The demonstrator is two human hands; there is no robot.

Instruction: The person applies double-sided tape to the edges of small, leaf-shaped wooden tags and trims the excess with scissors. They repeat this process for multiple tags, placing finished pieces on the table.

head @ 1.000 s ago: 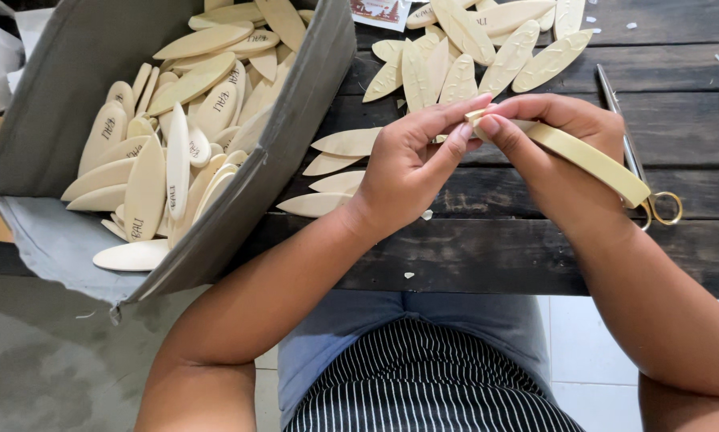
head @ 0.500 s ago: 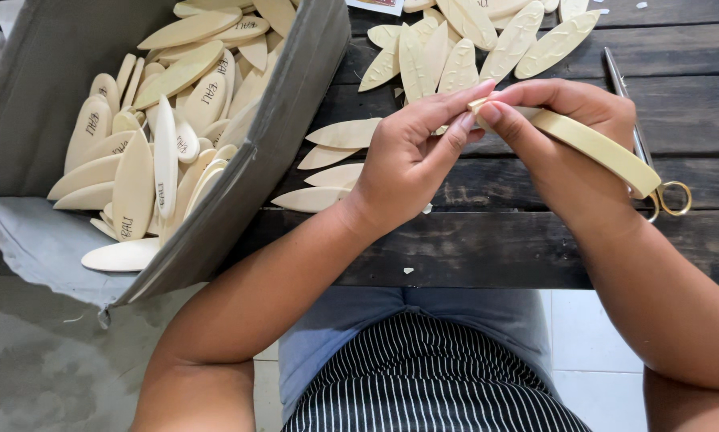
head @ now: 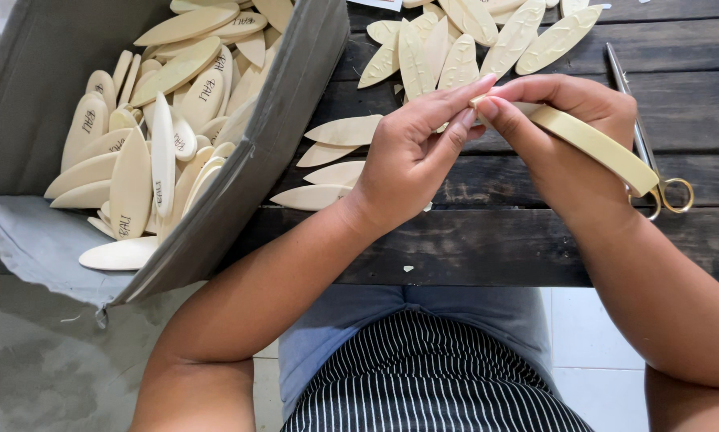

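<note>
Keeping their grip clenched on the cream leaf-shaped piece (head: 595,144), left hand (head: 407,160) and right hand (head: 575,136) have barely shifted.

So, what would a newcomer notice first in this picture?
Probably both hands at the centre: the left hand and right hand pinch one end of a pale leaf-shaped piece over the dark wooden table. At left, a grey box brims with similar pieces; scissors lie at right.

dark plank table (head: 487,248) | grey floor (head: 31,368) | white tiles (head: 599,392)
</note>
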